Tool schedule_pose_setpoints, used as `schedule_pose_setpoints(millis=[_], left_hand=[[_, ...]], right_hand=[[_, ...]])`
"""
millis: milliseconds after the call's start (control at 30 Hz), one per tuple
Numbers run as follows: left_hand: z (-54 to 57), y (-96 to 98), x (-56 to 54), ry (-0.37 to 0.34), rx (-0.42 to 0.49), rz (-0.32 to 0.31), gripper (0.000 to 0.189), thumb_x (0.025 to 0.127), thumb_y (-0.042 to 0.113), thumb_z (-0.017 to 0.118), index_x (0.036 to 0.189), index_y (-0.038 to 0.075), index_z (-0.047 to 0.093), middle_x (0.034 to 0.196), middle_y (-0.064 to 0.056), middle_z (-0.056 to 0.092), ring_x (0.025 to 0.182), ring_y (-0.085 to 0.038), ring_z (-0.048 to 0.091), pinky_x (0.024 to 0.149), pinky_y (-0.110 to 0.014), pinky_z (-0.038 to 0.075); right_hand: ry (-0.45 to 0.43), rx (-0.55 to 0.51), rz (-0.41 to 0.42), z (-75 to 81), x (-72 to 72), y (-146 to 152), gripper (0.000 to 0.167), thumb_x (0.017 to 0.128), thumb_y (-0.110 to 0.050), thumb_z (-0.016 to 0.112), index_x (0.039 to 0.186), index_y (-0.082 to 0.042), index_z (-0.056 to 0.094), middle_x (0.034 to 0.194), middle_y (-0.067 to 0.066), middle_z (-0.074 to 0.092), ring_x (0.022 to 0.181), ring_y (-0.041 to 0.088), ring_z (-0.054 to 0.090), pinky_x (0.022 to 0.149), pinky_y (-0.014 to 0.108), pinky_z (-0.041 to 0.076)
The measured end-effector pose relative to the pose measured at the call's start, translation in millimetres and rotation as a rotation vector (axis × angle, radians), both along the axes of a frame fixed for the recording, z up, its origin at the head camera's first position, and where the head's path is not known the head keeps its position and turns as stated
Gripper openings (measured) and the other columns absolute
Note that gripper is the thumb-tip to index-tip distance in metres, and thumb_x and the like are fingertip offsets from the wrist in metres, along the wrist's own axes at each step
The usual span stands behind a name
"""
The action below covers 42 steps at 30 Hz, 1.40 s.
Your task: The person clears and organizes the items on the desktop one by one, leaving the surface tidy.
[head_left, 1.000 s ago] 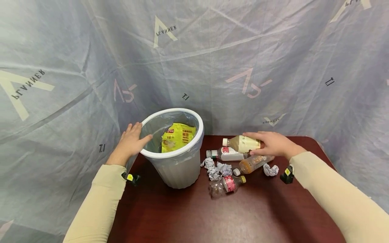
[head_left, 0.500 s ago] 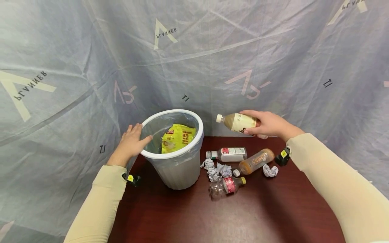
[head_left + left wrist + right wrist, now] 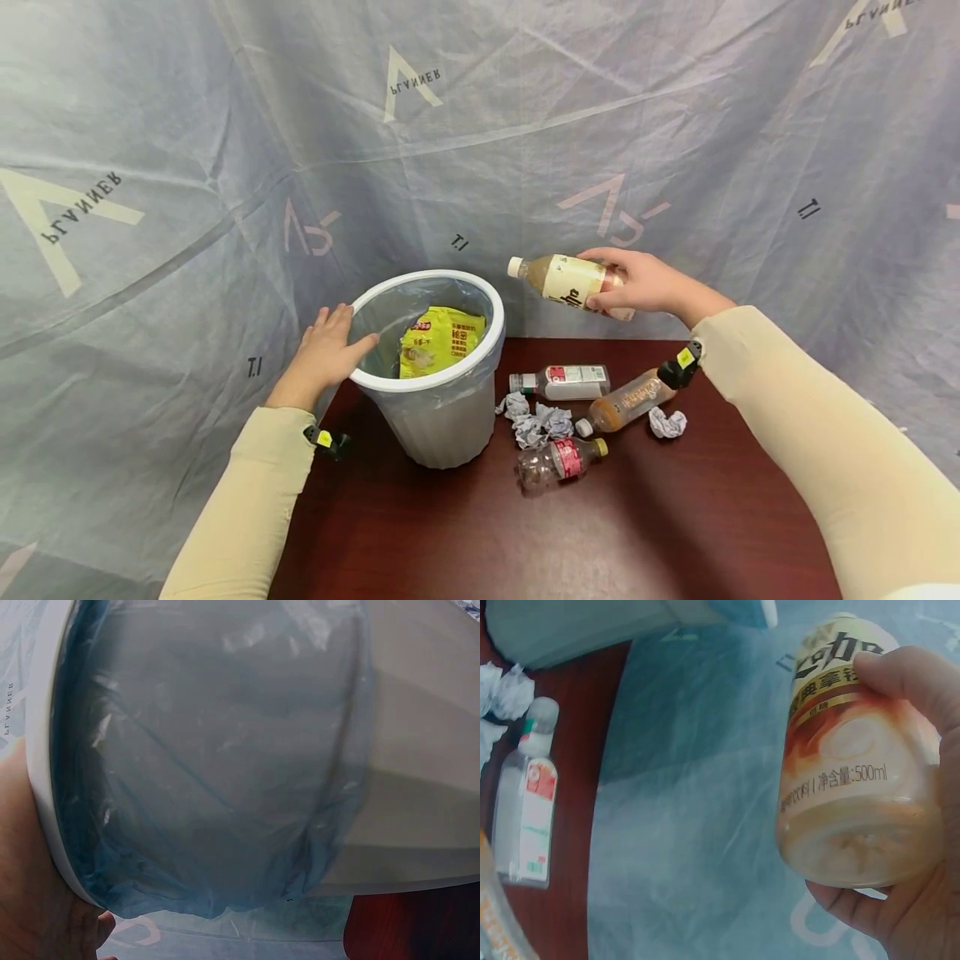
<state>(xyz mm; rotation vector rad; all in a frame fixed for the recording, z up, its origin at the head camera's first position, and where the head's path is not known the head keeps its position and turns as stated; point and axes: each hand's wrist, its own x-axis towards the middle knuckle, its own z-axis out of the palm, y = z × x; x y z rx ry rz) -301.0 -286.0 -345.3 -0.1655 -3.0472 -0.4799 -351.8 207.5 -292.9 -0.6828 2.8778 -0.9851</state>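
My right hand (image 3: 637,283) grips a plastic drink bottle (image 3: 566,279) with a cream label and white cap, raised above the table and right of the bin. The bottle lies nearly sideways, its cap toward the bin; in the right wrist view, thumb and fingers wrap round the bottle (image 3: 847,765) near its base. My left hand (image 3: 318,354) rests on the white rim (image 3: 491,333) of a grey trash bin (image 3: 442,429), fingers extended and thumb over the edge. A clear liner covers the bin's upper wall. Inside sits a yellow snack bag (image 3: 442,340).
On the dark red table (image 3: 450,533) lie a clear bottle (image 3: 573,382), an orange-tinted bottle (image 3: 630,402), a red-labelled bottle (image 3: 558,462), crumpled papers (image 3: 534,421) and one more paper ball (image 3: 667,423). A grey cloth (image 3: 480,167) hangs behind.
My right hand has lifted the cream-labelled bottle off the pile and carried it up and left toward the bin. The left hand has stayed on the rim.
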Motion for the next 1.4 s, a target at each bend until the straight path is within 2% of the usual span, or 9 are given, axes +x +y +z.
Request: schedule_pose_setpoints(millis=[200, 467, 867, 1133, 1400], left_hand=[[0.1, -0.6, 1.2, 0.005, 0.002, 0.010, 0.087, 0.102, 0.055, 0.042, 0.160, -0.005, 0.013, 0.166, -0.026, 0.009, 0.153, -0.046, -0.005, 0.120, -0.064, 0.001], [-2.6, -1.0, -2.6, -0.003, 0.004, 0.008, 0.086, 0.103, 0.054, 0.042, 0.160, -0.004, 0.013, 0.167, -0.025, 0.009, 0.153, -0.045, -0.006, 0.120, -0.064, 0.000], [-0.4, -0.4, -1.7, -0.002, 0.001, 0.011, 0.086, 0.103, 0.053, 0.041, 0.160, -0.005, 0.013, 0.167, -0.025, 0.009, 0.153, -0.045, -0.005, 0.121, -0.064, 0.001], [1.2, -0.3, -1.6, -0.001, -0.001, 0.011, 0.085, 0.103, 0.052, 0.042, 0.159, -0.005, 0.014, 0.166, -0.026, 0.010, 0.153, -0.046, -0.004, 0.120, -0.064, 0.001], [-1.7, -0.3, -2.1, 0.000, -0.002, 0.007, 0.087, 0.103, 0.056, 0.039, 0.160, -0.004, 0.013, 0.167, -0.025, 0.009, 0.153, -0.046, -0.005, 0.120, -0.064, 0.001]], right_hand=[[0.028, -0.095, -0.026, 3.8, -4.1, -22.2, 0.074, 0.080, -0.044, 0.085, 0.146, -0.027, 0.056, 0.118, 0.012, 0.063, 0.094, 0.027, 0.062, 0.071, 0.037, 0.054], [0.024, -0.227, -0.042, 3.6, -9.9, -56.0, 0.075, 0.078, -0.044, 0.087, 0.145, -0.030, 0.057, 0.114, 0.009, 0.065, 0.095, 0.025, 0.062, 0.070, 0.036, 0.054], [0.026, -0.213, 0.029, 19.1, -11.0, -120.5, 0.072, 0.081, -0.042, 0.084, 0.145, -0.028, 0.056, 0.116, 0.006, 0.065, 0.095, 0.024, 0.060, 0.075, 0.037, 0.052], [0.048, -0.213, 0.051, 20.9, -7.4, -161.8, 0.071, 0.082, -0.045, 0.082, 0.146, -0.027, 0.056, 0.114, 0.005, 0.065, 0.094, 0.022, 0.061, 0.076, 0.036, 0.053], [0.103, -0.320, 0.116, 11.6, -4.2, -171.9, 0.061, 0.094, -0.045, 0.070, 0.148, -0.024, 0.052, 0.144, 0.010, 0.050, 0.120, 0.028, 0.058, 0.097, 0.045, 0.050]])
